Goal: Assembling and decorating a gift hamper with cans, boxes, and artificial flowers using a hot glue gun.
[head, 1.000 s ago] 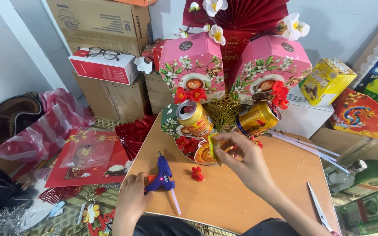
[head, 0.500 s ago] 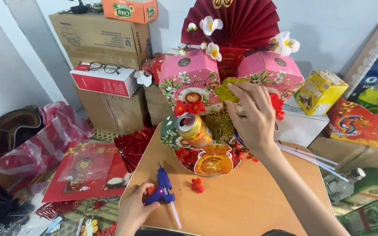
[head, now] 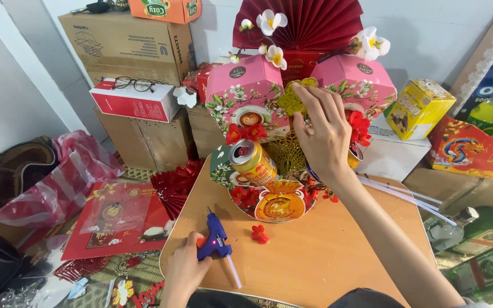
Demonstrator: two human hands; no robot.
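So the decorating step is what's in hand here: a small yellow-gold flower ornament (head: 291,100) is being pressed up between the two pink hexagonal gift boxes (head: 246,97), right under the red paper fan (head: 309,25) at the back of the arrangement. The right hand (head: 322,134) is closed on it, fingers pinched around the ornament and held against the display. Down at the near edge of the table (head: 326,256), the blue glue gun (head: 216,241) is wrapped by the left hand (head: 185,268), its clear glue stick sticking out toward the person and its nozzle aimed toward the display; it's kept low, well apart from the ornament.

A gold drinks can (head: 252,162) is tilted in the arrangement just left of the right wrist, and a loose red flower (head: 259,233) is lying on the table near the gun.

Judging by that, the piece is probably being seated, so it needs steady pressure without the boxes or white blossoms (head: 272,23) getting nudged.
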